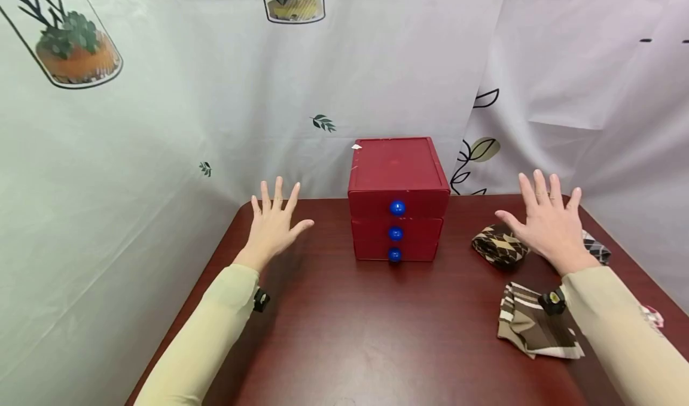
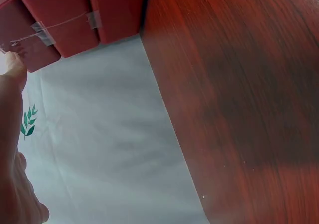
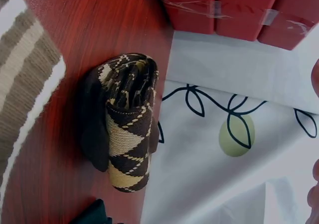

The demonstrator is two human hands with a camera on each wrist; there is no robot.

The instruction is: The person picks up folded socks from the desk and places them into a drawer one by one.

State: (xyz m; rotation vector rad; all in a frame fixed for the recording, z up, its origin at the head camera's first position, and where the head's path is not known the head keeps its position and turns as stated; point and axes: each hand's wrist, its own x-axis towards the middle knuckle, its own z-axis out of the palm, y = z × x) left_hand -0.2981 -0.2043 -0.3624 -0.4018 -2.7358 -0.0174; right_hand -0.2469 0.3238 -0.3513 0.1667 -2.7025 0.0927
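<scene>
The pale backdrop (image 1: pixel 231 95) rises behind and to the left and right of the red drawer box (image 1: pixel 398 164), printed with leaf sprigs and potted plants in outlined jars. Your dark reddish bench (image 1: pixel 334 334) carries the box near its far edge and spreads out in front of it and to both sides. Your cream sleeves (image 1: pixel 210 334) come in from in front of the box, one on either side. Your left hand (image 1: pixel 271 229) is raised to the left of the box, its grip spread wide, holding nothing. Your right hand (image 1: pixel 554 226) is to the right of the box, its grip likewise spread, fingers straight, clear of the socks. The brown striped socks (image 1: pixel 538 328) lie flat to the right of the box and nearer to you than it is. The rolled argyle socks (image 1: pixel 500 244), dark brown and tan, sit just to the right of the box, and the grey checked sock (image 1: pixel 595 247) lies farther right of it, partly behind your hand. A pink-and-white item (image 1: pixel 653 316), mostly hidden by your sleeve, is farthest right of the box. Three blue knobs (image 1: pixel 398 208) run down the box's front. Clear tape (image 2: pixel 45 32) crosses its side, where pale marks are too faint to read, and a white scrap (image 1: pixel 356 147) marks its far left top corner.
</scene>
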